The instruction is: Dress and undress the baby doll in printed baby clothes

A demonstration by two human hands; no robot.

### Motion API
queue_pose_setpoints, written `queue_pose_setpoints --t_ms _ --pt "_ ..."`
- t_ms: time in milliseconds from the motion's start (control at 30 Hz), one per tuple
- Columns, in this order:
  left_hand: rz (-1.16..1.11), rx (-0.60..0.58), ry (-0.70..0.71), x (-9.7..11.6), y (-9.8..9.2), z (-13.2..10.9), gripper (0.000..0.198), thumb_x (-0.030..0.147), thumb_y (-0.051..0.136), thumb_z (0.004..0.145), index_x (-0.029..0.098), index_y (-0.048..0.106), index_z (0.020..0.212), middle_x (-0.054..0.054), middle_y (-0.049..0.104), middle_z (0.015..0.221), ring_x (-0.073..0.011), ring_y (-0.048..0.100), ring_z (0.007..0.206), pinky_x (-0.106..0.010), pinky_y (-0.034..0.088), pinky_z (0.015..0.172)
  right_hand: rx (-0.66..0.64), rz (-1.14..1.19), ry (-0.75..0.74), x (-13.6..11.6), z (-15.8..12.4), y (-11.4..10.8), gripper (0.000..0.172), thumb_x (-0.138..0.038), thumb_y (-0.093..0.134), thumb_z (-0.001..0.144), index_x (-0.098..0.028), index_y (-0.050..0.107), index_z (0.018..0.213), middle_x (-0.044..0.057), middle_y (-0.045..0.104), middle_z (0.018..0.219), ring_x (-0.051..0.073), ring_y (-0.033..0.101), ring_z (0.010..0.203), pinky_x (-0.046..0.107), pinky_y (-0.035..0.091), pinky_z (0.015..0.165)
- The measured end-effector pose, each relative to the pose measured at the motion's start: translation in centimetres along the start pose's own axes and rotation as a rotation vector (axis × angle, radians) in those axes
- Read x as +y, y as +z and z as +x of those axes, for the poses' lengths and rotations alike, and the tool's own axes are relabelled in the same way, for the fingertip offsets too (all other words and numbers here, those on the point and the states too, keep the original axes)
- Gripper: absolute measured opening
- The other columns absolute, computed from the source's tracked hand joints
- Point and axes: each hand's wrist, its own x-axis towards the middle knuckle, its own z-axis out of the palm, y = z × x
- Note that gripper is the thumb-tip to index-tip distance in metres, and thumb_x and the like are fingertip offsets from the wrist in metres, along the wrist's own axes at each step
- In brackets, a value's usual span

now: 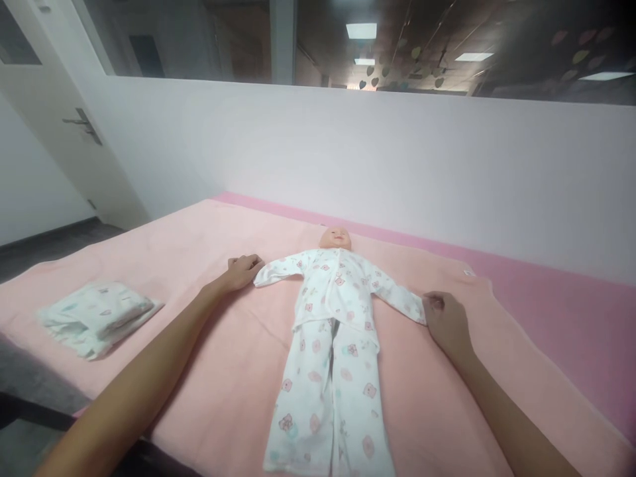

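A baby doll [336, 237] lies on its back with its bald head at the far end, dressed in a white top [334, 285] with a pink bear print. Both of its sleeves are spread out sideways. At the end of the sleeve on the left [283, 266], my left hand [245, 270] has its fingers curled at the cuff. My right hand [450, 322] is closed on the cuff of the other sleeve [402, 299]. Matching white trousers [322, 397] stretch toward me below the top. The doll's own hands are hidden.
A pink blanket [218, 371] covers the padded pink surface [561, 324] under the doll. Left of my arm lies a folded white printed cloth [106, 315]. A white wall [348, 152] with a window above stands behind, and a door [74, 132] is at far left.
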Motion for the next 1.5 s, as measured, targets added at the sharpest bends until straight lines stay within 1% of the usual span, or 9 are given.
queue_pose_setpoints --t_ms 133,333,467,633,900,1233,1333,1433,1500 --pt "0.046 0.025 0.028 -0.8 0.7 0.6 0.04 0.053 0.035 0.104 0.023 0.061 0.095 -0.004 0.076 0.098 -0.0272 0.068 0.099 -0.049 0.027 0.115 0.067 0.035 -0.128 -5.1 0.4 -0.3 0.035 -0.051 0.056 0.094 -0.023 0.07 0.109 0.016 0.071 0.117 0.034 0.064 0.113 0.052 0.049 0.1" --pt "0.034 0.197 -0.053 -0.8 1.2 0.5 0.031 0.049 0.035 0.104 0.024 0.054 0.102 -0.006 0.074 0.096 -0.0299 0.068 0.094 -0.042 0.041 0.101 -0.32 0.336 -0.124 -17.0 4.3 3.3 0.036 -0.049 0.063 0.095 -0.026 0.073 0.12 0.008 0.074 0.122 0.025 0.068 0.108 0.04 0.054 0.095" --pt "0.027 0.185 -0.052 -0.7 1.3 0.5 0.029 0.05 0.041 0.103 0.025 0.055 0.1 -0.003 0.073 0.091 -0.0276 0.069 0.09 -0.04 0.041 0.1 -0.486 0.273 -0.048 -20.9 6.4 6.2 0.031 -0.049 0.072 0.087 -0.026 0.079 0.108 0.007 0.078 0.115 0.026 0.069 0.102 0.04 0.053 0.091" --pt "0.067 0.169 -0.021 -1.2 1.9 0.9 0.033 0.048 0.037 0.105 0.024 0.059 0.101 -0.002 0.073 0.088 -0.0261 0.07 0.09 -0.044 0.035 0.108 -0.442 0.264 -0.045 -20.6 6.2 7.9 0.027 -0.05 0.076 0.082 -0.026 0.081 0.094 0.005 0.08 0.105 0.025 0.069 0.092 0.037 0.052 0.082" --pt "0.046 0.186 -0.007 -1.3 2.2 1.0 0.033 0.048 0.04 0.104 0.023 0.062 0.104 -0.003 0.074 0.089 -0.0252 0.07 0.089 -0.044 0.035 0.108 -0.234 0.291 -0.159 -20.0 5.5 9.2 0.019 -0.042 0.074 0.082 -0.025 0.077 0.09 0.004 0.079 0.098 0.023 0.064 0.085 0.039 0.051 0.087" --pt "-0.009 0.38 -0.267 -1.0 0.9 0.2 0.03 0.052 0.053 0.1 0.023 0.06 0.108 -0.006 0.078 0.1 -0.0297 0.071 0.099 -0.043 0.04 0.101 -0.242 0.385 -0.077 -19.8 4.8 8.7 0.032 -0.049 0.069 0.087 -0.023 0.071 0.105 0.006 0.075 0.105 0.021 0.061 0.086 0.037 0.051 0.088" --pt "-0.02 0.486 -0.271 0.9 -0.7 -1.5 0.03 0.048 0.049 0.103 0.021 0.06 0.108 -0.01 0.075 0.115 -0.0311 0.067 0.104 -0.045 0.041 0.1 -0.148 0.301 -0.181 -19.9 2.4 6.0 0.032 -0.048 0.063 0.093 -0.023 0.067 0.113 0.009 0.071 0.117 0.024 0.06 0.093 0.041 0.049 0.091" --pt "-0.114 0.547 -0.022 5.3 -1.5 -5.0 0.032 0.05 0.048 0.104 0.021 0.061 0.111 -0.01 0.071 0.12 -0.0267 0.064 0.101 -0.041 0.046 0.095 -0.179 0.233 -0.326 -19.9 -2.1 2.1 0.027 -0.045 0.061 0.097 -0.026 0.065 0.115 0.009 0.069 0.116 0.026 0.059 0.097 0.041 0.049 0.09" --pt "-0.219 0.44 0.189 9.1 -0.9 -7.9 0.033 0.052 0.054 0.101 0.023 0.061 0.115 -0.009 0.068 0.122 -0.025 0.062 0.103 -0.037 0.049 0.092 -0.285 0.207 -0.373 -19.7 -5.5 -0.1 0.027 -0.046 0.062 0.097 -0.028 0.062 0.116 0.008 0.067 0.113 0.026 0.06 0.096 0.04 0.05 0.086"
